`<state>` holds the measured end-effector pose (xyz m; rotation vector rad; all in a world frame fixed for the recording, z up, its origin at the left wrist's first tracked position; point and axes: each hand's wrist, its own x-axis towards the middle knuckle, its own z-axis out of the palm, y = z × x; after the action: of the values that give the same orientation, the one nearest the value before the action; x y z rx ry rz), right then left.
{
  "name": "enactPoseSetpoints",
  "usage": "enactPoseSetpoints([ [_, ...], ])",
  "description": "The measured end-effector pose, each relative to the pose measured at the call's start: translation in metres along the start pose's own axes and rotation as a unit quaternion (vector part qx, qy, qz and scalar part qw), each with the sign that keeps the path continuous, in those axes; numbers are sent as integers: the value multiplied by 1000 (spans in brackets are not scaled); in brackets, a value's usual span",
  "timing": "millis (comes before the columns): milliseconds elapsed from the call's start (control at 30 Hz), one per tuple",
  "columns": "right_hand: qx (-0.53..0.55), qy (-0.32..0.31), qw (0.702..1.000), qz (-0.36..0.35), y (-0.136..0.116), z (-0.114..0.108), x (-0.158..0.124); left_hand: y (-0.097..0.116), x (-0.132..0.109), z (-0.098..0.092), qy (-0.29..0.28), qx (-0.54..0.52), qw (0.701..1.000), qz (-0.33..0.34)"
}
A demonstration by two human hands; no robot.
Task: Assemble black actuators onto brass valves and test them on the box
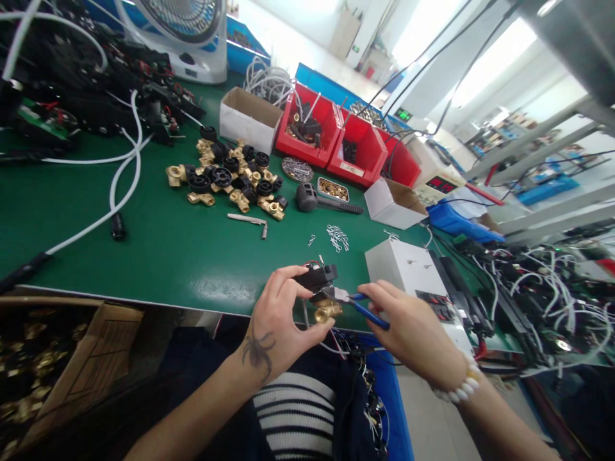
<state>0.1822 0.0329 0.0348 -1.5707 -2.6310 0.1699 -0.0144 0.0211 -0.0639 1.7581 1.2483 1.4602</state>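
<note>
Near the front edge of the green table [211,269], my left hand [283,314] grips a black housing [317,276] with a brass valve [327,312] attached beneath it. The thumb presses by the brass part. My right hand [408,326] is closed round the blue handles of a pair of pliers [368,308], whose metal jaws touch the assembly between housing and brass. Beyond the hands lie a small heap of wire clips [337,237] and a single clip [311,240]. What the jaws grip is too small to tell.
Brass valves with black caps [230,173], a metal tool [247,219] and a black handle-like part [327,202] lie farther back. Red bins [358,150] stand behind. A white box [408,272] is at the right, a fan [192,38] at the back left.
</note>
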Motion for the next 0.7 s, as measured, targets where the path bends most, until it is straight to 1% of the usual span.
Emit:
enactPoseSetpoints([
  [33,0,41,999,7,0,-2,0,0,0,0,1,-1,1000,0],
  [67,8,103,995,17,0,-4,0,0,0,0,2,-1,1000,0],
  [100,19,170,985,30,0,-5,-1,0,0,0,2,-2,1000,2],
  [133,27,219,974,40,0,-5,-1,0,0,0,2,-1,1000,2],
  [167,28,232,972,39,-1,-4,-1,0,0,0,2,1,1000,3],
  [200,20,203,979,31,-1,-1,0,0,0,0,3,3,1000,6],
  [233,7,141,990,19,-1,1,1,0,0,0,4,6,1000,9],
  [267,-10,66,998,6,-1,3,2,0,0,0,6,8,1000,11],
  [300,-24,2,1000,-6,-1,4,3,0,0,0,7,9,1000,13],
  [333,-30,-29,999,-12,-1,3,4,-1,0,0,9,10,1000,15],
  [367,-25,-17,999,-8,-1,2,4,-1,0,0,8,11,1000,17],
  [400,-11,30,999,2,-2,0,4,-1,0,0,6,11,1000,17],
  [467,24,154,987,34,-2,-3,3,-1,0,1,1,10,1000,18],
  [500,34,186,981,46,-3,-3,3,-1,0,1,1,11,1000,19],
  [533,33,179,982,49,-3,-1,3,-1,-1,1,1,12,1000,19],
  [567,19,136,990,42,-2,1,3,-1,-1,1,2,13,1000,20],
  [633,-28,5,1000,12,0,6,5,-1,-1,2,5,17,1000,22],
  [667,-49,-35,998,-3,1,7,5,-1,-1,2,5,18,1000,22],
  [700,-60,-38,997,-12,2,7,5,-1,-1,2,4,18,1000,23],
])
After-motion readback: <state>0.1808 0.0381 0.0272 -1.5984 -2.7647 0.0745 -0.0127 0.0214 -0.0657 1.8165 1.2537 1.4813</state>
